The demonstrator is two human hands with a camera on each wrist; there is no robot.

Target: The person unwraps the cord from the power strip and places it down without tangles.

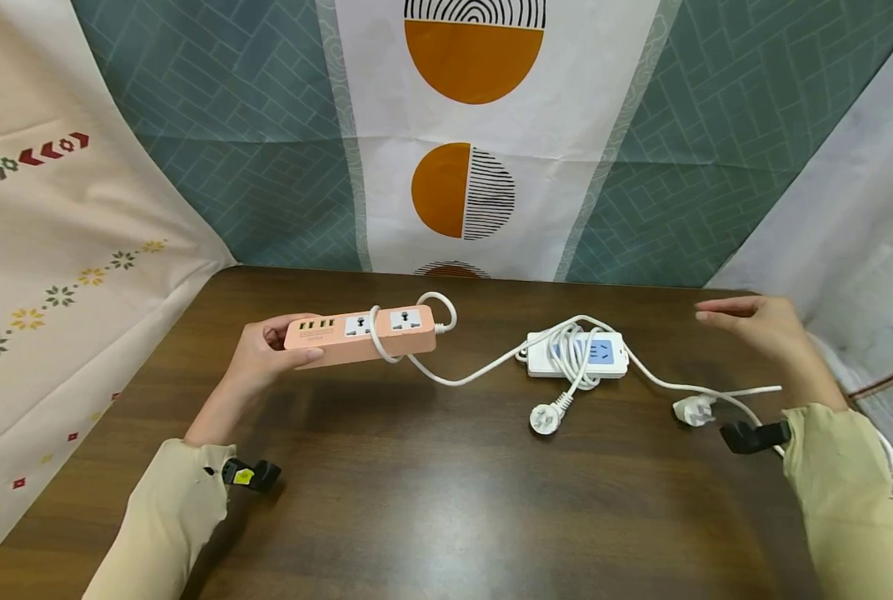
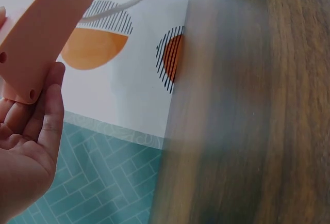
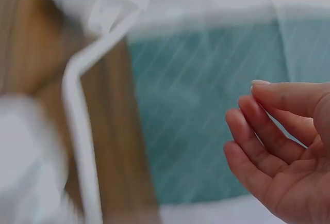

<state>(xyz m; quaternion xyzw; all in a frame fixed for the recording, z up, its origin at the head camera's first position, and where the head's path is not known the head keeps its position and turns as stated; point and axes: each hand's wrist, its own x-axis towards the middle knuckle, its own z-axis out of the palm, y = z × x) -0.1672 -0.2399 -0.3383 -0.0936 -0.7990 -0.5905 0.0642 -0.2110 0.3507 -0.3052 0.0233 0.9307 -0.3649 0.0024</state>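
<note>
In the head view my left hand (image 1: 262, 354) grips one end of a pink power strip (image 1: 341, 340), thumb on the near side and fingers behind. The strip's sockets and USB ports show on top, and a loop of its white cord (image 1: 454, 382) crosses it. From the left wrist view, the strip's end (image 2: 38, 43) rests among the fingers. At the far right, my right hand (image 1: 769, 329) is raised with relaxed fingers, thumb near the index fingertip, holding nothing. Below it lies a white plug (image 1: 694, 410) beside the cord.
A white power strip (image 1: 540, 358) with blue sockets lies right of centre, its bundled cord across it and a round plug (image 1: 545, 418) in front. The long cord passes behind it toward the right. Patterned cloths (image 1: 611, 167) hang behind the brown table (image 1: 431, 492).
</note>
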